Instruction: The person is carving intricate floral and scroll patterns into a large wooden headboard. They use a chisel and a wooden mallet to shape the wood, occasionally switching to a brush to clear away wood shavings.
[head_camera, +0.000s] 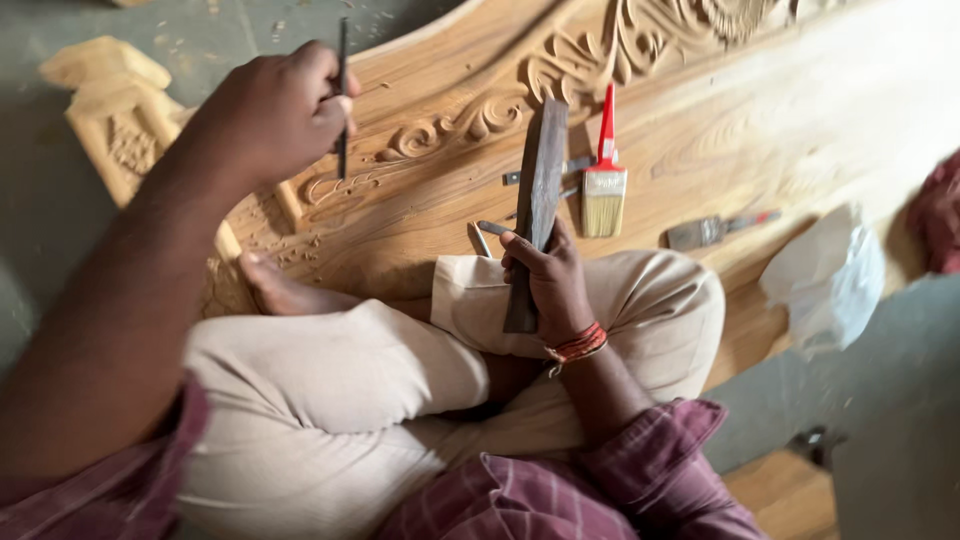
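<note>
left hand (275, 110) clenched around a thin metal chisel (342, 100), its tip set upright on the carved wooden panel (700, 110) beside a scroll motif. right hand (550, 285) grasping a dark flat wooden mallet (537, 200), raised above the crossed legs. on the panel nearby: a red-handled brush (604, 175), loose chisels (480, 237) and a scraper (715, 230).

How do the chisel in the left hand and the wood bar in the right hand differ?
The chisel is a thin dark metal rod; the bar is a broad flat dark slat. The left hand holds the chisel upright, tip on the carved panel; the right hand grips the bar low, clear of the panel, over the knee. Shared: both long, dark, roughly upright, each held in one hand.
</note>
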